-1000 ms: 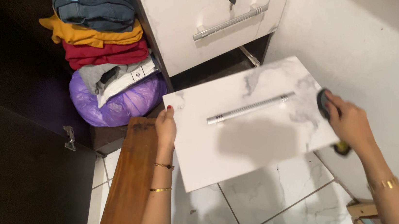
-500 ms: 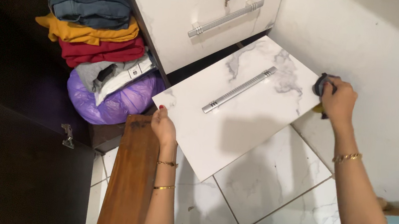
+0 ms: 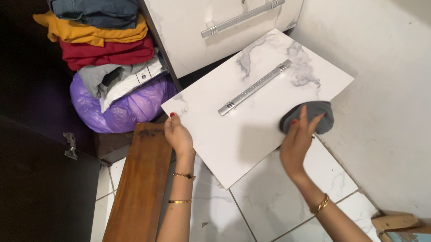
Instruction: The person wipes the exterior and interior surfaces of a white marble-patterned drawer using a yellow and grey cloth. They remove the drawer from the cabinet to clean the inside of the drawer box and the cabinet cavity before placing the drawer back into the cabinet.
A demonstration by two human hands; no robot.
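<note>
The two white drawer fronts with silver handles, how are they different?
The loose drawer front is off the cabinet, held slanting over the floor by the left hand; the fitted drawer front sits in the cabinet. The right hand presses a grey cloth on the loose one; the fitted one has a key. Both look marbled.

White marble-look floor tiles (image 3: 292, 197) lie below me, a plain white wall (image 3: 402, 91) at right, dark cabinet (image 3: 15, 180) at left, folded clothes (image 3: 96, 20) stacked upper left.

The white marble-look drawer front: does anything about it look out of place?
Yes. The drawer front is detached and tilted above the floor. The left hand grips its edge and the right hand presses a grey pad on it.
</note>
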